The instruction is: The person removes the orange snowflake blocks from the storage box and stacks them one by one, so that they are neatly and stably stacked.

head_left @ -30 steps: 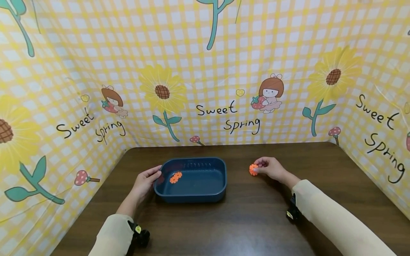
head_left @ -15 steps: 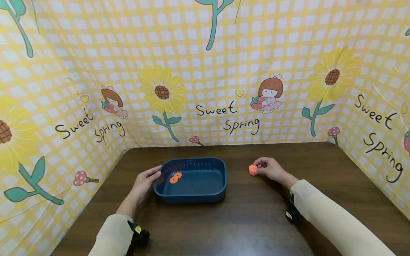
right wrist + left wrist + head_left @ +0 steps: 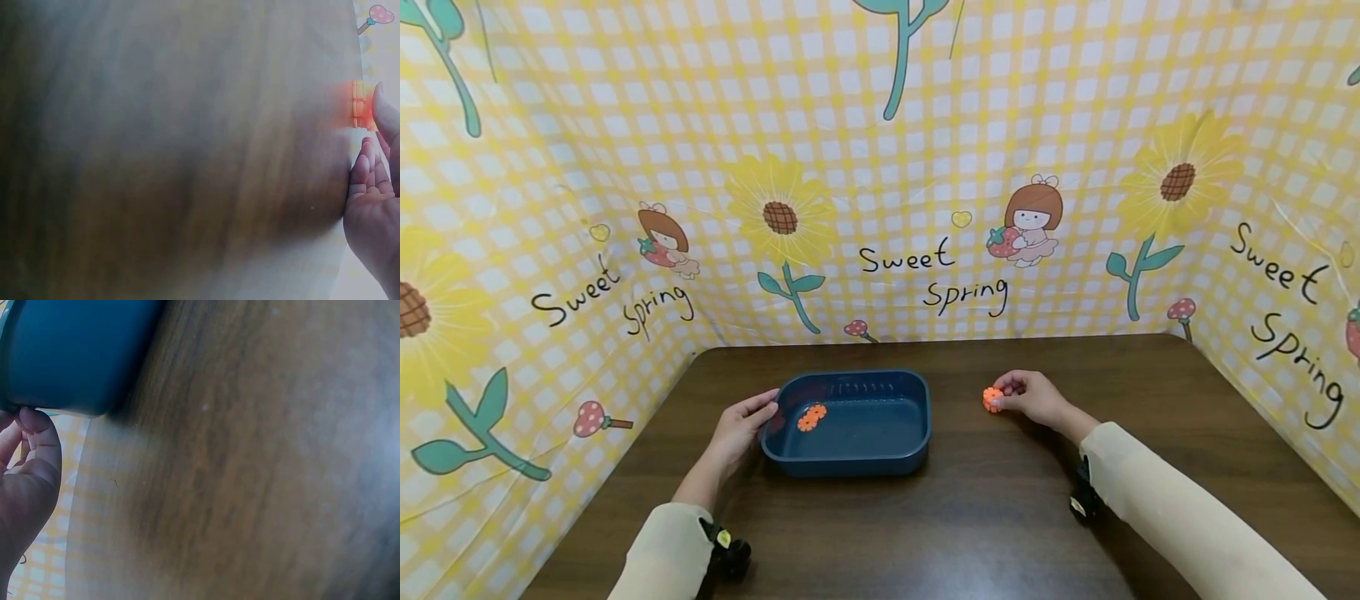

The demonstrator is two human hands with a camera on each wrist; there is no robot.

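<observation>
A dark blue rectangular plastic basin (image 3: 853, 468) with rounded corners sits left of the table's middle. At its left end my left hand (image 3: 741, 429) grips the rim between thumb and fingers; the left wrist view shows the thumb (image 3: 39, 422) against the basin's edge. Inside lie orange flower-shaped notched discs (image 3: 812, 417), side by side near the left wall. Right of the basin, my right hand (image 3: 1033, 397) pinches another orange notched disc piece (image 3: 992, 399) low over the table. Seen edge-on in the right wrist view, this orange piece (image 3: 359, 105) looks layered, with the thumb against it.
The brown wood-grain table (image 3: 1000, 517) carries the basin. A yellow checked cloth (image 3: 880, 167) printed with sunflowers and lettering rises along the back and both sides. Each wrist wears a black camera, such as the left one (image 3: 735, 557).
Nearly nothing differs. Both hands keep their places, the left at the basin's rim and the right with the orange disc piece; the head view shifts only very slightly.
</observation>
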